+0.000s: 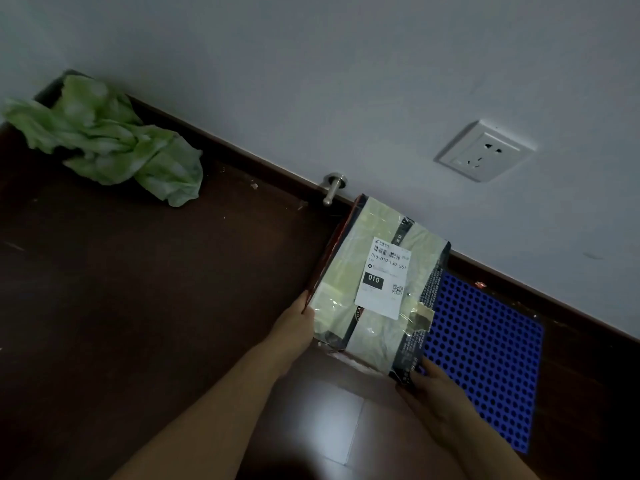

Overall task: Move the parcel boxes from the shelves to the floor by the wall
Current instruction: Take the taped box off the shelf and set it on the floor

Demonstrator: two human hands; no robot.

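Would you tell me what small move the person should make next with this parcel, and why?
Probably settle the parcel box flat on the floor and let go: the left hand and right hand both grip its edges, and its far end reaches the wall, beside the blue mat.

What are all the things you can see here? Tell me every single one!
parcel box: one, pale tape over dark wrapping with a white label, by the wall, between both hands
mat: one, blue with dark dots, on the floor right of the box
bag: one, green and crumpled, far left by the wall
door stopper: one, silver, low on the wall left of the box
socket: one, white, on the wall above the box
wall: one, pale grey, behind
floor: one, dark brown
left hand: one, holds the box's left edge
right hand: one, holds its near right corner
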